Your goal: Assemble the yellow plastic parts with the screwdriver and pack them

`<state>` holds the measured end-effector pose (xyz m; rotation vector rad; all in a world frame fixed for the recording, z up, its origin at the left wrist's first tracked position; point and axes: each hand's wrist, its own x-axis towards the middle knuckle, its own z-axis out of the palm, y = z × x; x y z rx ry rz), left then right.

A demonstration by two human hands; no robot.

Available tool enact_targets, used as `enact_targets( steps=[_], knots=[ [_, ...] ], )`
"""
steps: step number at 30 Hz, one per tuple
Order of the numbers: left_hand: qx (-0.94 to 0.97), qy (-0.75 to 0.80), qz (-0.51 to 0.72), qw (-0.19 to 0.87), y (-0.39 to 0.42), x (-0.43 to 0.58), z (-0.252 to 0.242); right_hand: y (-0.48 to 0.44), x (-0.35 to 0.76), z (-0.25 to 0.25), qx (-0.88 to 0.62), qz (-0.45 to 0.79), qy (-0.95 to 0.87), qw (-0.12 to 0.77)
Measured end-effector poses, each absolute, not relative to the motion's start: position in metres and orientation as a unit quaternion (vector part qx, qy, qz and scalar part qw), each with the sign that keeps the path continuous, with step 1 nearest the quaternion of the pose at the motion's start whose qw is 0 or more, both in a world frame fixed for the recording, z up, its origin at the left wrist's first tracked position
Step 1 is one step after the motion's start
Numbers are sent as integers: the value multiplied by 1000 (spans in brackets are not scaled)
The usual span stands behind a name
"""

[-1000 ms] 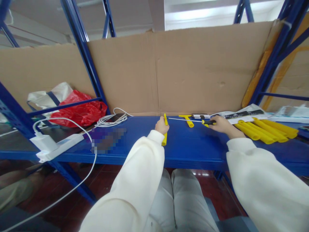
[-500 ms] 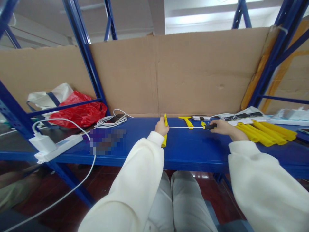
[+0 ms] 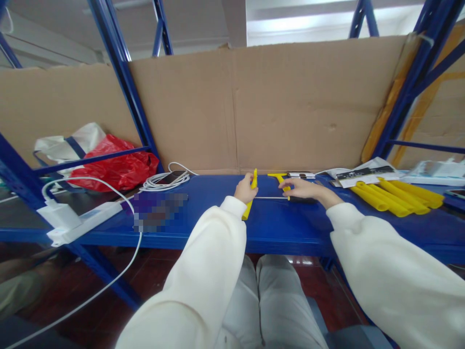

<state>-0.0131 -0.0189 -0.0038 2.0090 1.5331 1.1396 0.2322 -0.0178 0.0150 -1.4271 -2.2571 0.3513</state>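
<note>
My left hand [image 3: 245, 189] is closed around a yellow plastic stick [image 3: 250, 201] that stands tilted on the blue shelf [image 3: 218, 218]. My right hand [image 3: 303, 188] grips the handle of a screwdriver, and its thin metal shaft [image 3: 271, 198] runs left to the yellow stick, right beside my left hand. The handle is mostly hidden under my fingers. A yellow T-shaped piece [image 3: 279, 178] lies just behind my right hand.
Several yellow sticks [image 3: 395, 196] lie at the right, with papers [image 3: 363, 172] behind them. A coiled white cable with a phone [image 3: 167, 179], a red bag [image 3: 116, 167] and a white power strip [image 3: 78, 218] sit at the left. A cardboard wall [image 3: 272, 106] backs the shelf.
My right hand has moved left along the shelf with the screwdriver, so its shaft now reaches the yellow stick. My left hand has stayed nearly still.
</note>
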Motion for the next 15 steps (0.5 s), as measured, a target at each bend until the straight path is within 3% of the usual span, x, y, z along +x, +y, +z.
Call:
enact_targets(
  steps=[5, 15],
  knots=[
    [733, 512, 415, 165, -16, -13, -8, 2, 184, 13, -448, 118, -816, 346],
    [749, 492, 421, 139, -12, -13, -12, 23, 152, 5, -422, 94, -787, 440]
  ],
)
